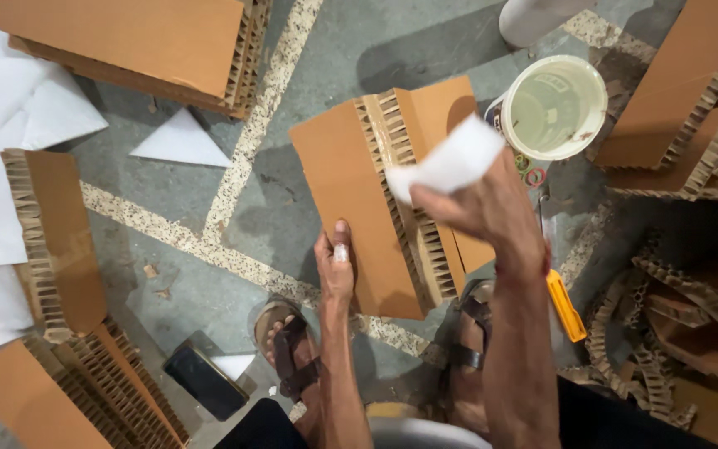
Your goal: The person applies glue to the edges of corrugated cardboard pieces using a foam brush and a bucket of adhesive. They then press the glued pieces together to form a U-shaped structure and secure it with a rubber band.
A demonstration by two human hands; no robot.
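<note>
Your left hand [336,268] presses flat, fingers together, on the near edge of the folded honeycomb cardboard panel [351,191] lying on the floor [309,100] just beyond your sandalled feet. Your right hand [492,208] is pinched shut on a white paper piece [450,160], raised above the panel's exposed core, near the white bucket [553,106].

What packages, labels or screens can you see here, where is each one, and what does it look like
Bucket: upper right on the floor, round, white, with a small pale rectangular label on its inner wall.
Phone: bottom left of centre on the floor, flat black rectangle, screen dark.
Honeycomb cardboard panel: centre, brown, steadied by the left hand; no label visible.
</note>
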